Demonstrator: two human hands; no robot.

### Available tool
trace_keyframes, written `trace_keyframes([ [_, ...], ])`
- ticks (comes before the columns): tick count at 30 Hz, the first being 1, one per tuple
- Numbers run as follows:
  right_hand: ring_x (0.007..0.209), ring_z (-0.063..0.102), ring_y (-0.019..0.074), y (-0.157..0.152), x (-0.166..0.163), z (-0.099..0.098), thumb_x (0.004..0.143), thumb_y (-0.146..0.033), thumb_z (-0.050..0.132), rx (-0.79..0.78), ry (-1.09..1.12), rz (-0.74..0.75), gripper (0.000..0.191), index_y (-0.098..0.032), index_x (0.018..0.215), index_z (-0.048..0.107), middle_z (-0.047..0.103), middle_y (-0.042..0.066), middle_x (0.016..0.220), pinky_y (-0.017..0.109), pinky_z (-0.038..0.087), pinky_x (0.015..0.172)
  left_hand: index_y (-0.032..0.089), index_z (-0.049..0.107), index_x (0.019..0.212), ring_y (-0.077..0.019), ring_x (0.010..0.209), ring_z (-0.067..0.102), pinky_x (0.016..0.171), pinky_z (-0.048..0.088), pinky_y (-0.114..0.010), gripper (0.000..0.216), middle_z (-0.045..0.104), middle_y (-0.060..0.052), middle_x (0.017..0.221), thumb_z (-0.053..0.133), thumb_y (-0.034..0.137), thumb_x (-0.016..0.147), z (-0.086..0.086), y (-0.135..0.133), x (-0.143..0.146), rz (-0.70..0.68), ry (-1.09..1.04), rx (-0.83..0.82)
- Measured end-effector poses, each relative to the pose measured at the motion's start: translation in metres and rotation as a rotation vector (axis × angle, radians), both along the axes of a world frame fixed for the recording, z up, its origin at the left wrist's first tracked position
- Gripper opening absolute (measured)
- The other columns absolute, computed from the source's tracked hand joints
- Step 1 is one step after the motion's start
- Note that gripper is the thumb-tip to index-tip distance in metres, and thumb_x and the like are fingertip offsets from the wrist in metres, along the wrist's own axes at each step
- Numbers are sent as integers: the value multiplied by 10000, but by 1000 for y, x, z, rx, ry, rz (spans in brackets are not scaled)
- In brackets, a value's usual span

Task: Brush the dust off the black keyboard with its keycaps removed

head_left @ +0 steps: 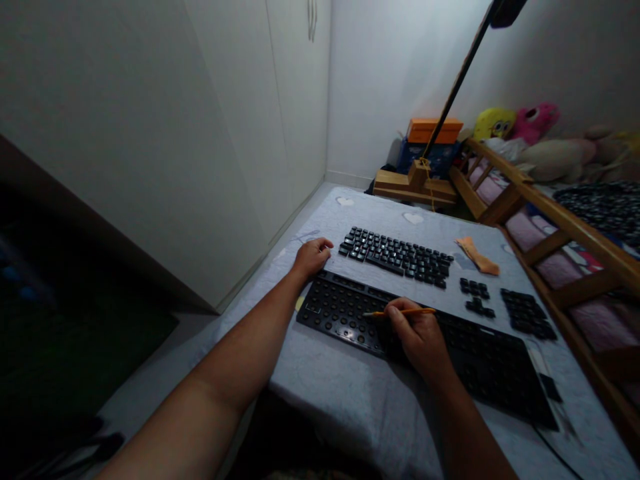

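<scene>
My right hand is closed round the thin orange handle of a small brush. Its pale tip is over the black keyboard, which lies with its keycaps off and its round key seats showing. My left hand rests by the keyboard's far left corner, fingers loosely bent and holding nothing. Beyond the keyboard, the loose black keycaps are laid out in rows. Smaller keycap groups and a number-pad block lie to the right. My right hand covers part of the keyboard's middle.
A patterned cloth covers the table. An orange-brown cloth strip lies at the back right. A cable runs off the keyboard's near right. A wooden bed rail borders the right side; a white wardrobe stands left.
</scene>
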State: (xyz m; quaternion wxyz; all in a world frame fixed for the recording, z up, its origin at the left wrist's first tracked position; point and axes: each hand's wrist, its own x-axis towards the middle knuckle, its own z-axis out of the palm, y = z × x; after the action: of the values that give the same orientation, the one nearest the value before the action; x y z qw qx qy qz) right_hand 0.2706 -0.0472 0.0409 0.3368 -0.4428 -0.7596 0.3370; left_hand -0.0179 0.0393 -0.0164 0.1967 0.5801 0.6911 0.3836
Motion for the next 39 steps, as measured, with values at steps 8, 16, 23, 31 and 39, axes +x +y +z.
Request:
trace_keyframes([
  [8, 515, 492, 143, 1, 0, -5, 936, -412, 477, 3, -4, -33, 319, -192, 779, 646, 516, -24, 566, 255, 355, 500, 174, 738, 1004, -173, 765, 642, 738, 478, -276, 292, 722, -26, 807, 560, 218, 776, 1, -1, 0, 0, -4, 4],
  [16, 545, 537, 155, 1, -1, -2, 928, -401, 492, 28, 3, -41, 306, -193, 771, 653, 559, -11, 585, 261, 385, 531, 170, 739, 1007, -172, 746, 632, 714, 477, -276, 296, 718, -28, 809, 559, 212, 776, 1, -1, 1, 1, -13, 1],
  [23, 543, 530, 152, 1, -2, -3, 926, -402, 494, 16, 16, -38, 308, -192, 767, 654, 553, -11, 582, 258, 383, 526, 172, 740, 1004, -173, 745, 633, 724, 478, -280, 291, 716, -25, 801, 565, 212, 776, 1, 0, 0, -3, -11, -1],
  [31, 532, 496, 145, 1, -1, -6, 932, -409, 490, -5, 13, -33, 308, -191, 781, 646, 522, -21, 583, 259, 362, 518, 175, 738, 1002, -170, 754, 633, 709, 474, -269, 290, 719, -24, 815, 562, 202, 773, 1, 0, 0, 5, -4, -5],
  [39, 548, 504, 148, 1, -2, -2, 919, -389, 490, -25, 5, -5, 297, -189, 750, 630, 526, -13, 588, 259, 367, 524, 173, 740, 1002, -172, 759, 636, 735, 481, -277, 290, 721, -26, 813, 560, 203, 776, 3, -2, 1, 7, -3, -3],
])
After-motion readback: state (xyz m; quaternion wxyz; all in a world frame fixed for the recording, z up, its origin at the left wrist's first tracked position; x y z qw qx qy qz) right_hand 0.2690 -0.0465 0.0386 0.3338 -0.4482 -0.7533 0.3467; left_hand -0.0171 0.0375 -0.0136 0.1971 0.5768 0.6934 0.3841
